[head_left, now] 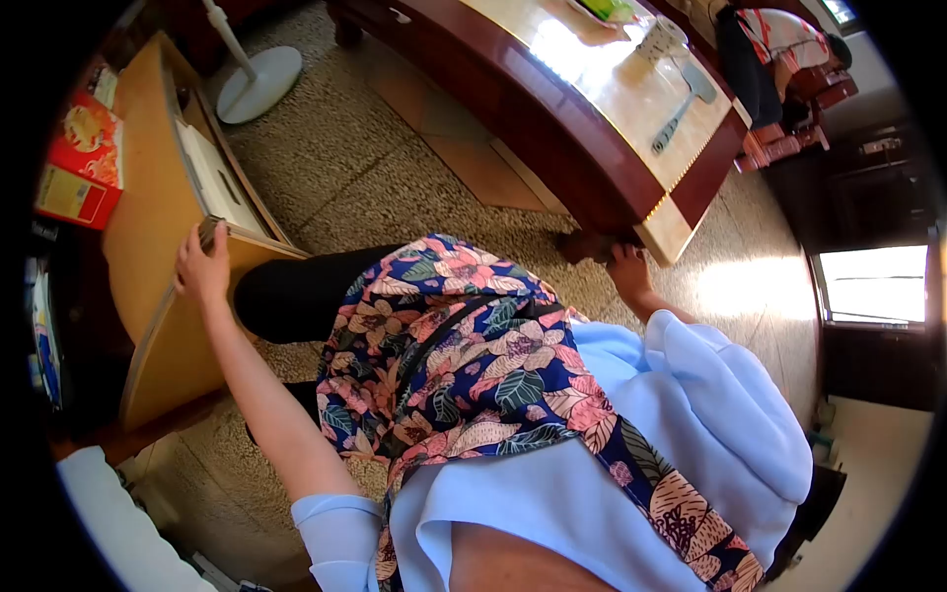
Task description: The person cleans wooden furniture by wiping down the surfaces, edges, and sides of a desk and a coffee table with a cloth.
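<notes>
My left hand (204, 266) is closed at the rounded corner of a light wooden cabinet (148, 187), its fingers around a small dark piece (209, 231) that I cannot identify. Beside it, an open-topped section shows a white panel (212, 178) with a dark slot. My right hand (631, 273) is lower than the corner of a dark red table (552, 109); its fingers are curled close to the table edge. What they grip, if anything, is hidden. A floral apron (464, 355) covers my front.
On the table lie a grey spatula (685, 107), a patterned cup (661, 41) and a green package (607, 10). A red box (84, 163) stands on the cabinet. A white round stand base (259, 85) rests on the speckled floor. Another person (784, 44) sits beyond the table.
</notes>
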Available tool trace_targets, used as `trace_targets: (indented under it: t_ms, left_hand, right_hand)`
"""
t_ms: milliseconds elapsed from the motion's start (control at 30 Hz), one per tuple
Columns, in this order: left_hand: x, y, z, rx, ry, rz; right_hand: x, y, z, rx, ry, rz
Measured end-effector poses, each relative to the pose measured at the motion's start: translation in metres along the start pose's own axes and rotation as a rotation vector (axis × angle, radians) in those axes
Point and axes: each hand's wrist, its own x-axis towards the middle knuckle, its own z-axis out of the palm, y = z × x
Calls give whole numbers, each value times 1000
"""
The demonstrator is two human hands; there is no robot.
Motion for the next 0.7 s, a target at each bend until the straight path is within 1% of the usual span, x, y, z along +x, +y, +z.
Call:
trace_targets:
  t_ms: [33, 67, 100, 133, 167, 200, 233, 267, 333, 400, 433, 500, 533, 600, 700]
  left_hand:
    - [1, -1, 1, 9, -6, -3]
    - [3, -3, 1, 21, -12, 1]
    - [4, -3, 1, 34, -15, 2]
    - [5, -2, 0, 46, -29, -5]
    - [6, -1, -1, 57, -39, -15]
    - [7, -2, 0, 67, -46, -26]
    - [8, -3, 1, 68, -46, -24]
    - [10, -4, 2, 68, -46, -22]
    - [7, -6, 3, 69, -56, -21]
    - [8, -5, 1, 68, -65, -23]
    - [7, -4, -1, 60, -62, -21]
    - [5, -2, -4, 43, -57, -20]
    - [5, -1, -5, 29, -59, -18]
    - [5, -3, -5, 12, -68, -17]
    - [7, -6, -1, 19, -45, -1]
  right_hand:
    - [-19, -2, 5, -49, -72, 86]
    - [-36, -2, 8, 233, -280, 248]
    - [-36, -9, -31, 321, -508, 535]
    - [-37, -4, -33, 559, -710, 746]
    - [-38, 0, -34, 726, -900, 988]
    - [-43, 0, -26, 819, -946, 1093]
    - [-46, -2, -8, 871, -928, 1074]
    - [-43, -5, 11, 878, -859, 971]
    - [-35, -16, 73, 748, -595, 595]
    - [-8, -26, 127, 576, -274, 289]
    - [24, -33, 113, 689, -290, 358]
    - [70, -47, 82, 935, -309, 587]
    - [85, -52, 73, 1002, -288, 638]
    - [105, -60, 60, 1075, -274, 665]
    - [108, -60, 57, 1101, -306, 665]
